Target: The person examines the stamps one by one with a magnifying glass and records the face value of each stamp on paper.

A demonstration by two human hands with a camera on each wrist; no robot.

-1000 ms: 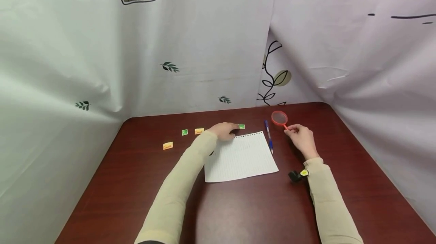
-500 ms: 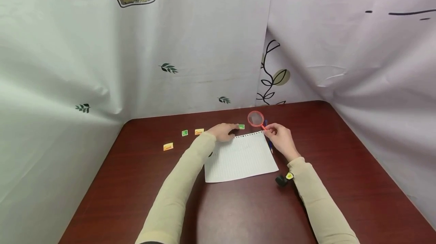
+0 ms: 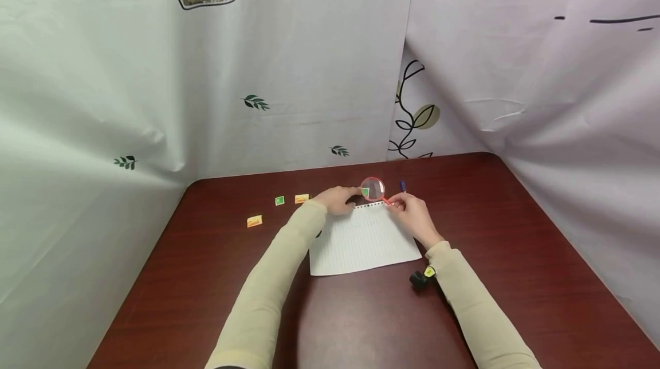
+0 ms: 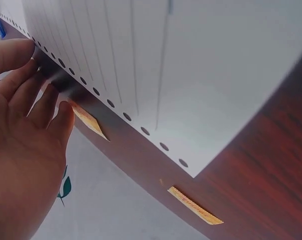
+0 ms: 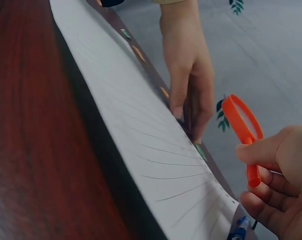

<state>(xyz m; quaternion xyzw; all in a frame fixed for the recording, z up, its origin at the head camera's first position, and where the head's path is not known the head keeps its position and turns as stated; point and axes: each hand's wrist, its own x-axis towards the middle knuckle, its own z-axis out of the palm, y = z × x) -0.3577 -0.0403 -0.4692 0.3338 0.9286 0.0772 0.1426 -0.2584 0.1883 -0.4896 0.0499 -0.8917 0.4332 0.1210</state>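
Observation:
In the head view, my left hand reaches over the far edge of a lined sheet of paper. Its index fingertip is at a small green stamp; the right wrist view shows the fingers pointing down, nearly straight. My right hand pinches the handle of a red-orange magnifying glass between thumb and fingers. The lens hangs over the green stamp, which shows through it. Partly hidden by the right hand, a blue pen lies beside the paper.
Left of the paper lie two orange-yellow stamps and another green stamp. A patterned white cloth hangs behind and around the dark red-brown table. A black wrist camera sits at the right cuff.
My right hand has carried the magnifying glass leftward from beyond the pen, across it, to above the green stamp. The left hand has stayed in place.

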